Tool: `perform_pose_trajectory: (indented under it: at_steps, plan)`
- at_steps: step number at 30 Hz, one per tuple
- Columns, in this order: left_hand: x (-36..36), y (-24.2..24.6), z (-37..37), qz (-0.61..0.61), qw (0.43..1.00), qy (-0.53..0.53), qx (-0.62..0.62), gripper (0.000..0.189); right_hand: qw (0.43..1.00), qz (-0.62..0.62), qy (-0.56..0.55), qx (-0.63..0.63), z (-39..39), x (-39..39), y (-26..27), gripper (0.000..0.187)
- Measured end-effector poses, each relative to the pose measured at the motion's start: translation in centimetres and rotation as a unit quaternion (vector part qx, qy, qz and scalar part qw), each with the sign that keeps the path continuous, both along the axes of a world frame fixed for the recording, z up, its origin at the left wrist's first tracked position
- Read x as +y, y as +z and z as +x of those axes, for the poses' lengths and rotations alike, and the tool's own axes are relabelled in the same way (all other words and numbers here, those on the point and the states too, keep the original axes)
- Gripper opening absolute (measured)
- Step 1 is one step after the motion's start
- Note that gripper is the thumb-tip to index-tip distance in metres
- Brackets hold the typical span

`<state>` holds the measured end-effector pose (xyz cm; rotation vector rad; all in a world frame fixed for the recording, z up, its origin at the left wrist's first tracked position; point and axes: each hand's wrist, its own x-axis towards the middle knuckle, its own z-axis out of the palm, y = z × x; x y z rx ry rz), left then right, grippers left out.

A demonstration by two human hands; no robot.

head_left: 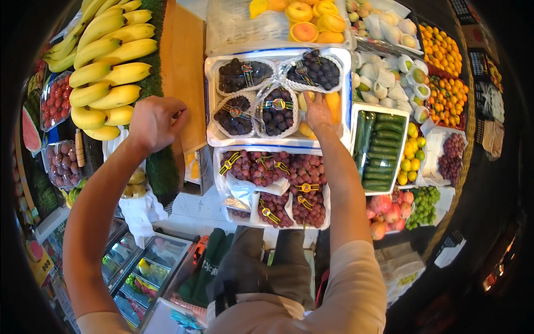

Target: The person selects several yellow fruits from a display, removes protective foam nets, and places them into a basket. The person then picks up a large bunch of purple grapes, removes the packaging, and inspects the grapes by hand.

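My right hand (319,112) reaches into a white foam box (346,79) with its fingers pointing down. Its fingertips are beside a pale yellow fruit (303,101) in a foam net; whether they grip it is hidden. A yellow foam net (332,107) lies just right of the fingers, and another yellow fruit (306,130) is below them. Netted packs of black grapes (276,112) fill the rest of this box. My left hand (155,122) is loosely curled above the edge of a wooden board (183,75), right of the bananas (112,73), with nothing visible in it.
Nearest my body stands a foam box of red grapes (306,188). Beyond the black grapes is a tray with yellow-netted fruit (303,31). Cucumbers (383,146) and pomegranates (390,213) are at right. A glass-topped display case (154,259) is at lower left.
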<state>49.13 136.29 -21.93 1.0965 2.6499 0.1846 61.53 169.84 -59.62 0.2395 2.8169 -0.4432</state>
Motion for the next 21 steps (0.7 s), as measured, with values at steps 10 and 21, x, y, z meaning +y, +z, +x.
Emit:
perform_pose_trajectory:
  at_steps: [10,21]
  plan:
    - [-0.6,-0.1,-0.2,-0.037,0.999,-0.009,0.036,0.003,0.998,-0.043,0.000,-0.039,-1.0,0.2,-0.2,0.087]
    - [-1.0,-0.4,-0.4,-0.020,0.999,-0.011,0.045,0.008,0.999,0.051,-0.013,-0.009,4.2,-1.5,2.2,0.082]
